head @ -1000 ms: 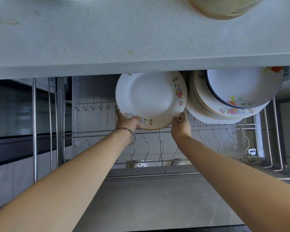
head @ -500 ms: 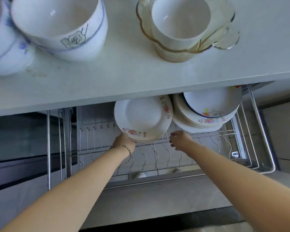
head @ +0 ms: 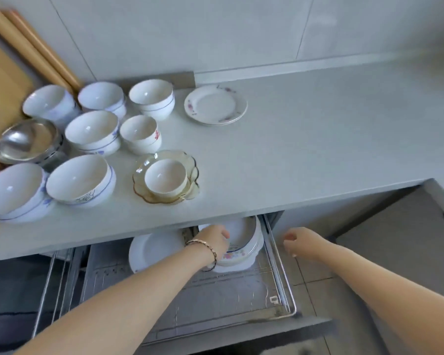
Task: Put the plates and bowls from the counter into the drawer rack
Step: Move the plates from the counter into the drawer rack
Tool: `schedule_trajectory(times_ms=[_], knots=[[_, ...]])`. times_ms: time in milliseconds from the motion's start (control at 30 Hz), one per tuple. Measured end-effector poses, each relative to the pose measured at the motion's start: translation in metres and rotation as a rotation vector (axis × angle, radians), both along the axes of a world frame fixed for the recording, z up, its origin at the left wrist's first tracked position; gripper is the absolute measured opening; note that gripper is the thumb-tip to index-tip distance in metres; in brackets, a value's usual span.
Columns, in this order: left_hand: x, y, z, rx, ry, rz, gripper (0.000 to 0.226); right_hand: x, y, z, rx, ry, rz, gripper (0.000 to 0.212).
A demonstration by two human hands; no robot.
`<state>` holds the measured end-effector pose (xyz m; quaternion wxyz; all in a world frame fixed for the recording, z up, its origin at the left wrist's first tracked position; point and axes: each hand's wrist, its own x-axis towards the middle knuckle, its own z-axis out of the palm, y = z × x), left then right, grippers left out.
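Looking down at a pale surface (head: 305,139) with the wire drawer rack (head: 280,272) pulled out underneath it. The left hand (head: 210,243) is down in the rack at about 6 o'clock in the view, resting over the near edge of a stack of floral plates (head: 244,248) standing on edge; the fingers are curled toward the stack, but I can't tell if they actually grip it. A single white plate (head: 151,252) stands just beside that, at the stack's 9 o'clock. The right hand (head: 301,240) hangs in the air past the rack's right rail, fingers loosely curled, holding nothing.

Up on the surface there's plenty left: two small floral plates (head: 215,105) stacked at 12 o'clock, a cluster of white bowls (head: 92,131) over at 10 o'clock, a steel bowl stack (head: 27,142) at 9 o'clock, and a small white bowl (head: 166,178) sitting inside an amber glass dish (head: 190,162) near the front edge. Wooden boards (head: 3,67) lean at far left.
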<state>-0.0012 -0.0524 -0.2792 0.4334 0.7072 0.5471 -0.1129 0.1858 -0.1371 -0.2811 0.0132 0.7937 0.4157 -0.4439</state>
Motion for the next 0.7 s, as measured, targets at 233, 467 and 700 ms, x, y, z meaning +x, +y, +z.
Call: schedule_trajectory(times_ms=[233,467,700], knots=[[0.109,-0.023,0.066,0.082,-0.048,0.170,0.016,0.101,-0.008,0.090,0.150,-0.072,0.136,0.036],[0.135,-0.002,0.109,0.152,-0.110,0.352,0.017,0.129,0.031,0.155,0.264,-0.136,0.308,0.035],[0.115,0.045,0.119,0.167,-0.138,0.473,0.034,0.136,0.088,0.162,0.336,-0.085,0.296,0.033]])
